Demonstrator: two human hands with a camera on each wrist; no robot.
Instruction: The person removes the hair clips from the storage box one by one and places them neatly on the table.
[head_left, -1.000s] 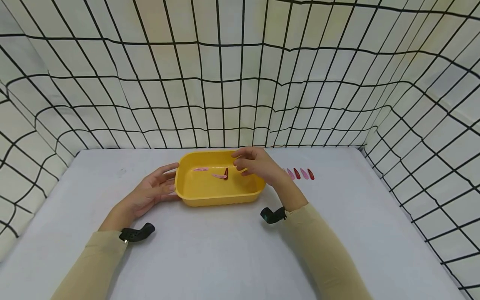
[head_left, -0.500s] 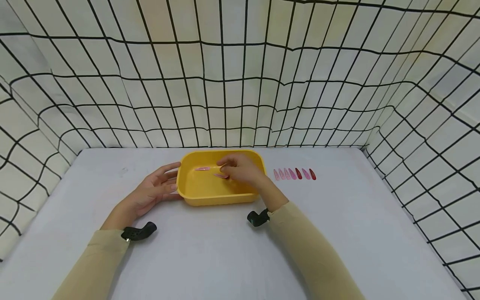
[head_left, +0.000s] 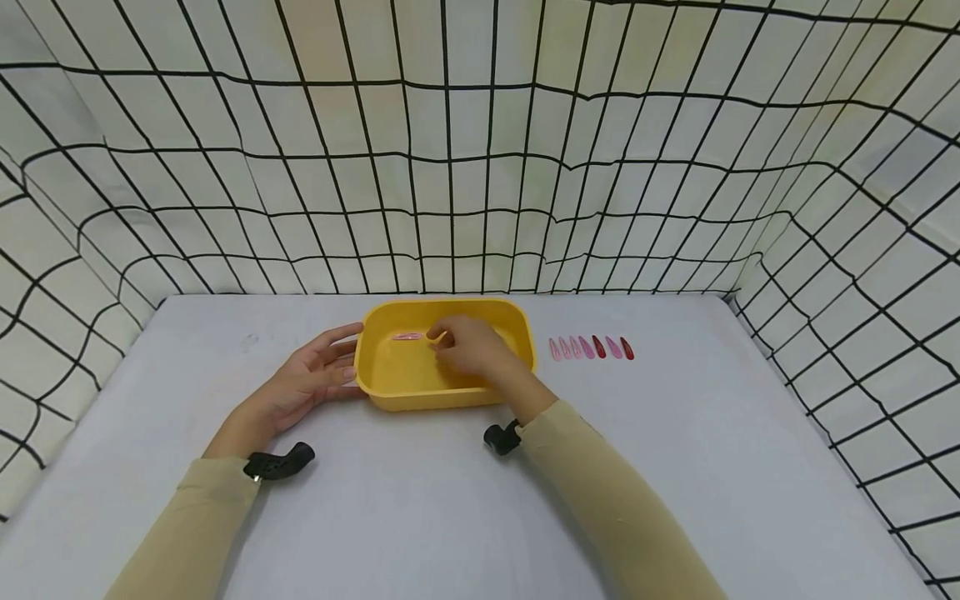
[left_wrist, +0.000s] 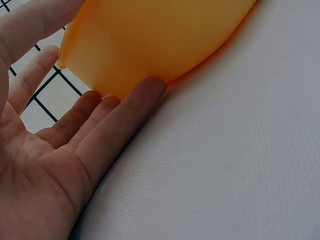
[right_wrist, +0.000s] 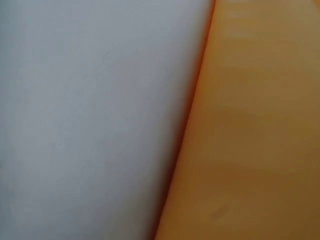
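Observation:
A yellow plastic tray (head_left: 420, 401) stands on the white table. My left hand (head_left: 296, 387) rests against its left end with the fingers spread and fairly straight; in the left wrist view the fingertips (left_wrist: 150, 90) touch the tray's outer wall. Inside the tray, my right hand (head_left: 474, 350) reaches low with bent fingers, which cover whatever lies under them. Just left of those fingers a pink snap hair clip (head_left: 407, 337) lies on the tray floor. Only the tray's wall (right_wrist: 250, 130) and white cloth show in the right wrist view, so the right fingertips are out of sight there.
Right of the tray, several snap hair clips (head_left: 587, 347) in pink and red lie side by side in a row on the table (head_left: 420, 500). Black netting (head_left: 465, 183) over white cloth walls closes off the back and sides.
My right hand has come left from the tray's right rim and down into it. It now covers the spot where a pink and a red clip lay. My left hand stays on the tray.

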